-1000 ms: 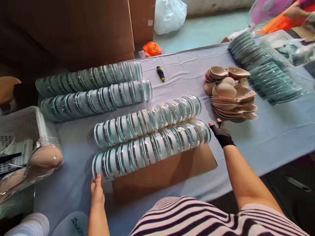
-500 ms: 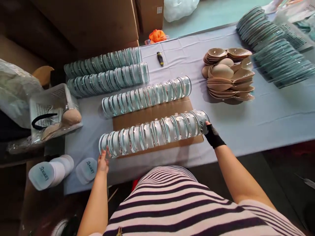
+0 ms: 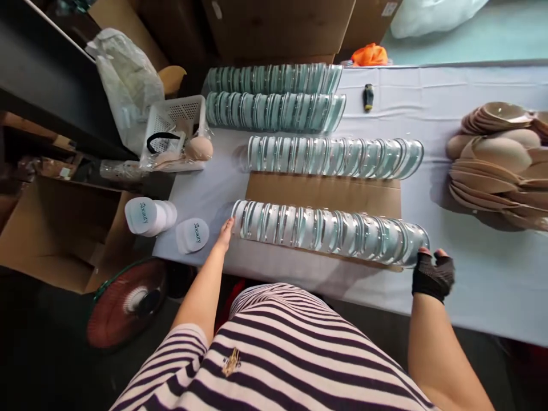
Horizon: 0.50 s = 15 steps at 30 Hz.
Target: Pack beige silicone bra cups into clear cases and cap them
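A long row of clear round plastic cases (image 3: 329, 229) lies along the near edge of a brown cardboard sheet (image 3: 321, 191). My left hand (image 3: 225, 234) presses flat against the row's left end. At the right end is my right hand (image 3: 432, 271), in a black fingerless glove, pushing on the last case. The row is squeezed between both hands. A second row of cases (image 3: 334, 156) lies just beyond the cardboard.
Two more rows of cases (image 3: 274, 94) lie at the table's far left. A pile of beige cups (image 3: 496, 160) sits at the right. A white basket (image 3: 171, 128), white caps (image 3: 149, 217), a small black-and-yellow tool (image 3: 368, 96) and a fan (image 3: 128, 299) on the floor are near.
The nearest row has been slid toward the table's near edge, away from the second row, between both hands. My view has swung left and downward.
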### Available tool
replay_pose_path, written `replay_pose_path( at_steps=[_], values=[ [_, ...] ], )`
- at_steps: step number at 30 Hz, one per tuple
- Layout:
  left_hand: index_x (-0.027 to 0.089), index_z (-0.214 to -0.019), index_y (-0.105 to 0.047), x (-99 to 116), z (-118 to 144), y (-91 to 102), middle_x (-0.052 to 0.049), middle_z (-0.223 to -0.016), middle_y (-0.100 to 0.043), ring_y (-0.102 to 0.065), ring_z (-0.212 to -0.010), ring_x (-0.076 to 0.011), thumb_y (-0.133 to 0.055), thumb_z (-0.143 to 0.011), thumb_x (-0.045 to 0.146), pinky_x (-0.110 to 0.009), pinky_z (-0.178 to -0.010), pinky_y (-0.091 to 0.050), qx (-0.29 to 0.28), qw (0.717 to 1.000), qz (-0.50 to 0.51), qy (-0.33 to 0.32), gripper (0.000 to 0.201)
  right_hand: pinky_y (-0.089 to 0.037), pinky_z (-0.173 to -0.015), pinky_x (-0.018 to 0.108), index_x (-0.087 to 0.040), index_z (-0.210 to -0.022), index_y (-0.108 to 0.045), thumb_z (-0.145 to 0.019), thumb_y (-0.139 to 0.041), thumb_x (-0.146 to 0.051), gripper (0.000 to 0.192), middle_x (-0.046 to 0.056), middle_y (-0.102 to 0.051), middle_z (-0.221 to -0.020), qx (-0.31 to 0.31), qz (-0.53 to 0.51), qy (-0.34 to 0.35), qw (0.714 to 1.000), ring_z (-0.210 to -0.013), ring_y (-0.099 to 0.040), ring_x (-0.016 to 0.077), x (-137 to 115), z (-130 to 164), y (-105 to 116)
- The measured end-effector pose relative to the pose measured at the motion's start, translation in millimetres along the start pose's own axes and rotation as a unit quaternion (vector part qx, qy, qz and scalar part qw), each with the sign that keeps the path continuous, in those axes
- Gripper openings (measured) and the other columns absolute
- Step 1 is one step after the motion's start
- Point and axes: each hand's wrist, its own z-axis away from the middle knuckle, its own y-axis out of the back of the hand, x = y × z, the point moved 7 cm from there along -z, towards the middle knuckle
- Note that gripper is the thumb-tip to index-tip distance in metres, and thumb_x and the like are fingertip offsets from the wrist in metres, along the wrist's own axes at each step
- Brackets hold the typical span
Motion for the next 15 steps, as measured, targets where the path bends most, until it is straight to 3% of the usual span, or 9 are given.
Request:
replay_pose_path(
  at_steps=[2, 3, 4, 6, 9, 12, 15],
  values=[
    [0.022, -0.131, -0.060, 4.2, -11.3, -8.0, -0.011, -0.145, -0.056, -0.049, -0.138, -0.0258, -0.056, -0.092, 0.056, -0.041, -0.113, -0.040, -0.035, 0.999, 0.013, -0.039, 0.053, -0.045, -0.104, 0.060, -0.038, -0.115, -0.065, -0.085, -0.045, -0.064, 0.045, 0.013, -0.068, -0.117, 0.038, 0.010, 0.075, 0.996, -0.118, -0.059, 0.0396, -57.4, 29.7, -5.9],
    [0.023, -0.136, -0.057, 7.3, -16.4, -14.1, -0.010, -0.149, -0.053, -0.046, -0.140, -0.0252, -0.054, -0.092, 0.057, -0.040, -0.115, -0.037, -0.058, 0.996, 0.019, -0.063, 0.055, -0.048, -0.100, 0.059, -0.034, -0.106, -0.068, -0.085, -0.045, -0.060, 0.041, 0.013, -0.071, -0.106, -0.001, 0.013, 0.106, 0.994, -0.109, -0.063, 0.0382, -92.1, 49.0, -24.6],
    [0.024, -0.139, -0.053, 10.8, -20.5, -21.2, -0.010, -0.152, -0.049, -0.043, -0.143, -0.0247, -0.054, -0.092, 0.058, -0.039, -0.118, -0.034, -0.084, 0.992, 0.024, -0.089, 0.058, -0.050, -0.096, 0.056, -0.029, -0.099, -0.070, -0.085, -0.045, -0.054, 0.038, 0.012, -0.072, -0.097, -0.051, 0.022, 0.144, 0.988, -0.101, -0.066, 0.0354, -131.2, 71.5, -49.7],
    [0.023, -0.144, -0.048, 16.4, -24.7, -36.1, -0.011, -0.156, -0.043, -0.036, -0.147, -0.0247, -0.055, -0.092, 0.058, -0.037, -0.122, -0.027, -0.141, 0.980, 0.028, -0.135, 0.064, -0.053, -0.091, 0.045, -0.024, -0.090, -0.071, -0.085, -0.047, -0.044, 0.032, 0.010, -0.073, -0.091, -0.201, 0.059, 0.237, 0.948, -0.093, -0.067, 0.0284, -215.8, 126.5, -118.3],
    [0.021, -0.148, -0.041, 17.9, -23.8, -50.7, -0.013, -0.158, -0.039, -0.029, -0.150, -0.0257, -0.054, -0.092, 0.057, -0.038, -0.125, -0.018, -0.201, 0.966, 0.024, -0.161, 0.068, -0.050, -0.091, 0.037, -0.018, -0.095, -0.074, -0.088, -0.050, -0.034, 0.030, 0.012, -0.074, -0.103, -0.347, 0.177, 0.368, 0.844, -0.099, -0.066, 0.0260, -326.2, 210.2, -218.5],
    [0.023, -0.150, -0.039, 14.0, -20.3, -54.3, -0.013, -0.159, -0.036, -0.026, -0.151, -0.0267, -0.053, -0.092, 0.057, -0.040, -0.125, -0.016, -0.219, 0.962, 0.030, -0.157, 0.069, -0.051, -0.086, 0.037, -0.013, -0.105, -0.074, -0.090, -0.051, -0.030, 0.032, 0.017, -0.073, -0.110, -0.429, 0.313, 0.408, 0.743, -0.097, -0.067, 0.0268, -387.4, 261.5, -290.7],
    [0.025, -0.150, -0.039, 10.7, -18.0, -54.5, -0.012, -0.160, -0.034, -0.023, -0.152, -0.0257, -0.055, -0.091, 0.057, -0.038, -0.126, -0.016, -0.223, 0.962, 0.039, -0.155, 0.069, -0.054, -0.083, 0.037, -0.010, -0.101, -0.075, -0.081, -0.063, -0.020, 0.026, 0.015, -0.075, -0.103, -0.472, 0.368, 0.405, 0.691, -0.090, -0.069, 0.0259, -415.4, 282.1, -327.8]
  ],
)
